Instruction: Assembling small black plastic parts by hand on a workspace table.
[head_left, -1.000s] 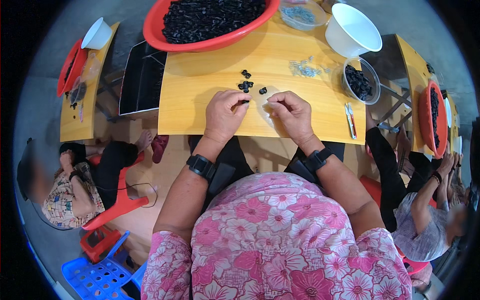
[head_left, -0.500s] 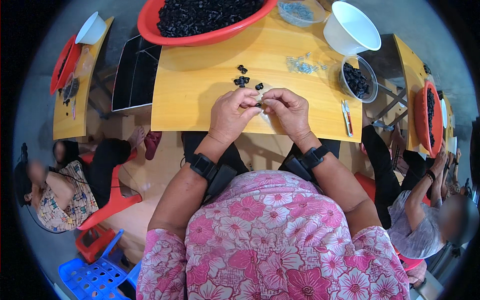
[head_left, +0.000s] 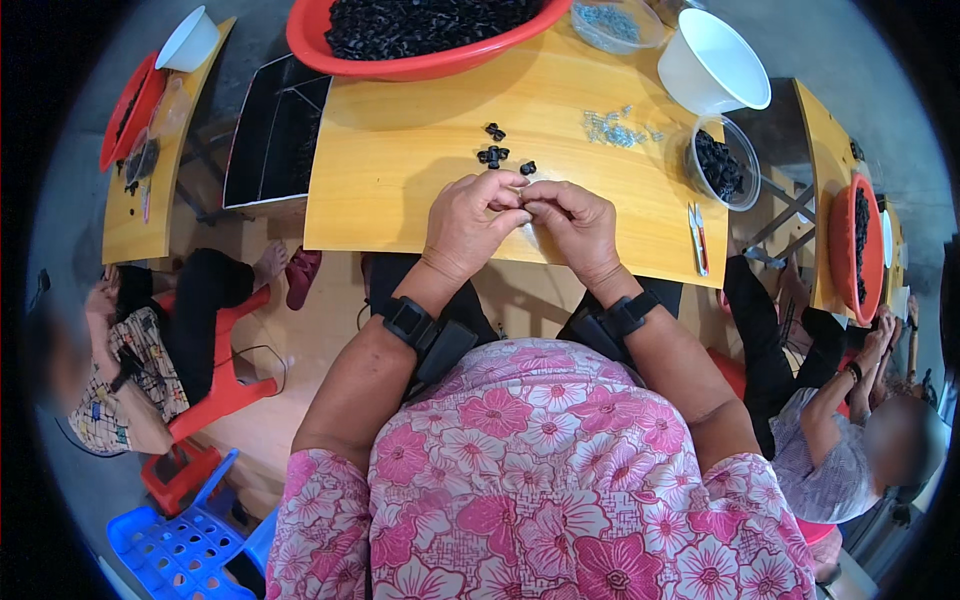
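Note:
My left hand (head_left: 466,222) and my right hand (head_left: 577,222) meet fingertip to fingertip over the near edge of the yellow table (head_left: 390,190). Both pinch. The small black part seen earlier in my left fingers is now mostly covered by the fingertips. What my right fingertips hold is hidden. Just beyond my fingers lies a single small black part (head_left: 528,168). A little cluster of similar black parts (head_left: 493,156) sits to its left, with another black piece (head_left: 495,131) behind it.
A red basin (head_left: 430,68) heaped with black parts stands at the back. Small shiny pale pieces (head_left: 613,129) lie to the right, near a clear bowl (head_left: 742,190) of black parts, a white tub (head_left: 712,65) and red-handled snips (head_left: 701,245). Co-workers sit left and right.
My fingertips have closed in together over the small black part, which showed between them before. The whole view has shifted slightly. The co-worker at left has leaned and moved their arms.

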